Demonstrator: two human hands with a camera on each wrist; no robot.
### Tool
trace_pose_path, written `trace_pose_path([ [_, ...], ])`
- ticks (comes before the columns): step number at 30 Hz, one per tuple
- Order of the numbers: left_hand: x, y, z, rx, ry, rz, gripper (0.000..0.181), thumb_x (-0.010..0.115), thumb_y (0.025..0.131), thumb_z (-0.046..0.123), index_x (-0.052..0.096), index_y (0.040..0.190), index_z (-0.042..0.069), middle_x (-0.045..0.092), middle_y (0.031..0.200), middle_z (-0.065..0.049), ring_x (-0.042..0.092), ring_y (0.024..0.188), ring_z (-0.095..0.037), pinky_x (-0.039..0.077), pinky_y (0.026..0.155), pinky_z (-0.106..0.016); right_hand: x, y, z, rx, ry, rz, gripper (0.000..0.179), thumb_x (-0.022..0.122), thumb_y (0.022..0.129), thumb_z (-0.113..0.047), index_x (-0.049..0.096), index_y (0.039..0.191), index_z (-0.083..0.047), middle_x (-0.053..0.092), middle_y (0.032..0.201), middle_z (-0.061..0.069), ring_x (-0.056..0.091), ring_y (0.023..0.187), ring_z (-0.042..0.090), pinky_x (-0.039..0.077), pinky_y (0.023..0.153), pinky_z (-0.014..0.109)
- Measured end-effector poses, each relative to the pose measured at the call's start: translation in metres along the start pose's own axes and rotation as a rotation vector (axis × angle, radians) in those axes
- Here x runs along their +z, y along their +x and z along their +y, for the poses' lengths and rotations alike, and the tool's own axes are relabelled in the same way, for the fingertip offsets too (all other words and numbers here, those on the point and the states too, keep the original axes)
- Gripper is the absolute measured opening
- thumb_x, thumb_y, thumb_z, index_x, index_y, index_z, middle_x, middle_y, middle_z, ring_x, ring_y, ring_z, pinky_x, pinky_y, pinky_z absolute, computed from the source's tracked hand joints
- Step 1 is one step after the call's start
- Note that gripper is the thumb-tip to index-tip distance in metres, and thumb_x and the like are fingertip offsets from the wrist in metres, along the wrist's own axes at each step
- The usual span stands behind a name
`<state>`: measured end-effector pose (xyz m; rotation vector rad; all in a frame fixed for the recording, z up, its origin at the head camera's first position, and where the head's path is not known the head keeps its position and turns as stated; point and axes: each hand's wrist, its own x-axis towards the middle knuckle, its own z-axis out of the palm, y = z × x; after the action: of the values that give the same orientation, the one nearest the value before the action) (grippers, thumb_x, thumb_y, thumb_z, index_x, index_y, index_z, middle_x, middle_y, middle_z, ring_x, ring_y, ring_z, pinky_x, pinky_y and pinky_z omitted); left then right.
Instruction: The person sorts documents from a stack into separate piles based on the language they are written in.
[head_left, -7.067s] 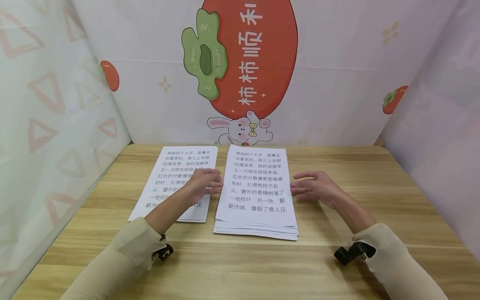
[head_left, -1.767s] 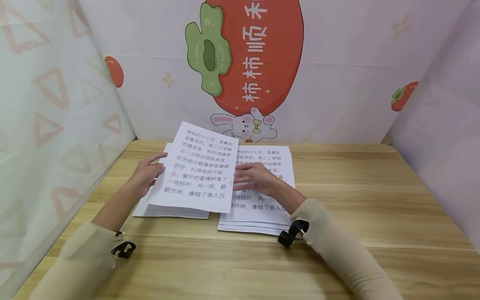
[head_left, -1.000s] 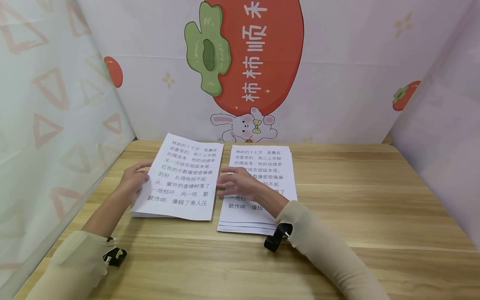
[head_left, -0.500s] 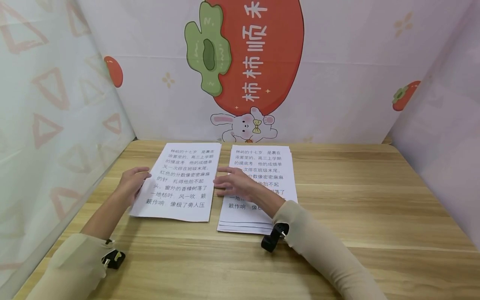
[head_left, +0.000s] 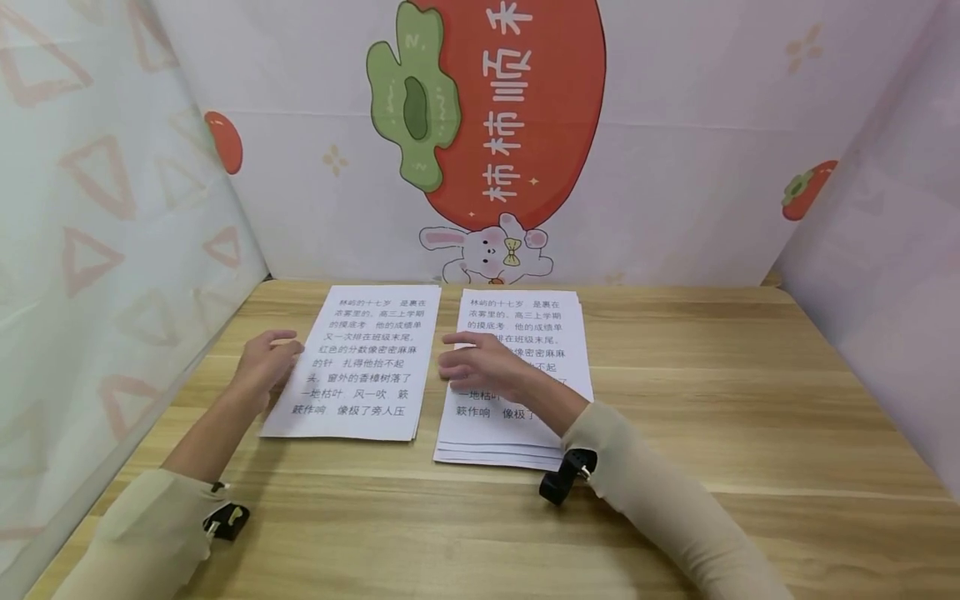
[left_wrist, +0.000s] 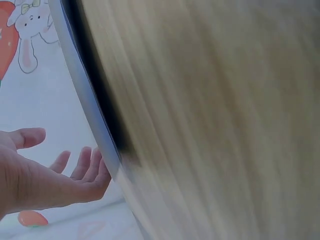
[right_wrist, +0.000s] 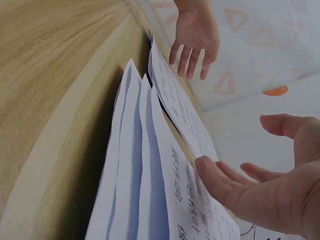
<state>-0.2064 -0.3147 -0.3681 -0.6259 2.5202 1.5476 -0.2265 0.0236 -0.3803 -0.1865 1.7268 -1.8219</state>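
Two stacks of white printed paper lie side by side on the wooden table, the left stack (head_left: 356, 367) thinner and the right stack (head_left: 495, 429) thicker, with several slightly fanned sheets at its near edge. My left hand (head_left: 266, 367) is beside the left stack's left edge, fingers loosely extended. Over the left part of the right stack is my right hand (head_left: 483, 367), its fingertips pointing at the gap between the stacks and hiding some print. In the right wrist view the right hand (right_wrist: 270, 185) has its thumb apart from the fingers and nothing between them.
The wooden table (head_left: 712, 400) ends at a white back curtain (head_left: 675, 167) with a large persimmon print and a rabbit. Fabric side walls with pale triangles stand to the left. Each sleeved wrist carries a small black camera mount.
A sheet carried over from the right stack, held between both hands, has come down on the left stack and been let go. Just now the right hand has drawn slightly back to the right.
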Motion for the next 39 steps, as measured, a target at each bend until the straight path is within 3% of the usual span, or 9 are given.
trace_pose_path([
  [3,0.008,-0.004,0.006,0.049,0.015,-0.017,0.061,0.046,0.105,0.018,0.028,0.161,0.0,0.035,0.159,-0.031,0.041,0.142,-0.045,0.042,0.115,-0.052,-0.009,-0.006,-0.002,-0.037,-0.108,-0.001,0.057,0.063,0.101,-0.011,0.043,0.153,0.002,0.058,0.143,0.027,0.064,0.125,0.038,0.055,0.105,0.045],
  [7,0.023,-0.012,0.015,0.14,0.068,-0.056,0.056,0.048,0.106,0.017,0.036,0.157,-0.003,0.041,0.154,-0.031,0.049,0.134,-0.044,0.047,0.11,-0.051,-0.023,-0.015,-0.005,-0.073,-0.202,0.024,0.053,0.065,0.101,-0.012,0.049,0.149,0.004,0.064,0.137,0.024,0.069,0.118,0.033,0.056,0.104,0.046],
  [11,0.043,-0.02,0.026,0.217,0.063,-0.122,0.051,0.05,0.106,0.014,0.043,0.152,-0.005,0.05,0.145,-0.028,0.057,0.121,-0.038,0.053,0.104,-0.045,-0.04,-0.025,-0.006,-0.093,-0.24,0.047,0.05,0.066,0.101,-0.011,0.051,0.146,0.006,0.065,0.133,0.025,0.07,0.115,0.034,0.056,0.103,0.047],
  [14,0.057,-0.025,0.033,0.234,0.045,-0.196,0.049,0.052,0.106,0.013,0.044,0.151,-0.005,0.053,0.143,-0.027,0.062,0.118,-0.035,0.056,0.102,-0.042,-0.052,-0.033,-0.004,-0.087,-0.224,0.065,0.049,0.065,0.101,-0.01,0.051,0.145,0.007,0.065,0.134,0.027,0.071,0.115,0.035,0.057,0.102,0.047],
  [20,0.087,-0.025,0.04,0.228,0.011,-0.325,0.049,0.055,0.105,0.015,0.047,0.149,-0.005,0.06,0.139,-0.027,0.069,0.108,-0.03,0.059,0.093,-0.035,-0.079,-0.051,0.001,-0.042,-0.171,0.145,0.05,0.064,0.101,-0.01,0.048,0.146,0.008,0.065,0.133,0.028,0.073,0.111,0.032,0.059,0.099,0.042],
  [23,0.1,-0.025,0.044,0.223,0.007,-0.371,0.048,0.054,0.104,0.014,0.048,0.147,-0.006,0.063,0.135,-0.027,0.071,0.105,-0.027,0.059,0.095,-0.036,-0.094,-0.061,0.004,-0.032,-0.171,0.181,0.052,0.063,0.101,-0.009,0.047,0.147,0.009,0.065,0.131,0.029,0.074,0.108,0.031,0.06,0.097,0.041],
  [27,0.114,-0.025,0.049,0.191,-0.042,-0.434,0.047,0.055,0.103,0.01,0.047,0.147,-0.007,0.065,0.129,-0.028,0.073,0.105,-0.03,0.059,0.099,-0.039,-0.112,-0.073,0.004,-0.023,-0.188,0.235,0.053,0.063,0.101,-0.009,0.045,0.148,0.009,0.063,0.134,0.031,0.075,0.105,0.028,0.061,0.095,0.04],
  [31,0.125,-0.025,0.053,0.152,-0.104,-0.492,0.049,0.056,0.101,0.004,0.045,0.147,-0.01,0.066,0.126,-0.028,0.073,0.102,-0.027,0.061,0.095,-0.035,-0.127,-0.084,0.006,-0.027,-0.202,0.298,0.053,0.06,0.102,-0.006,0.042,0.149,0.011,0.06,0.137,0.033,0.075,0.1,0.023,0.061,0.095,0.039],
  [39,0.135,-0.021,0.056,0.095,-0.157,-0.488,0.049,0.055,0.102,0.004,0.043,0.149,-0.007,0.066,0.125,-0.028,0.073,0.101,-0.027,0.063,0.091,-0.035,-0.147,-0.101,0.009,-0.013,-0.208,0.388,0.057,0.061,0.102,-0.007,0.038,0.151,0.012,0.057,0.137,0.036,0.075,0.101,0.022,0.063,0.092,0.039],
])
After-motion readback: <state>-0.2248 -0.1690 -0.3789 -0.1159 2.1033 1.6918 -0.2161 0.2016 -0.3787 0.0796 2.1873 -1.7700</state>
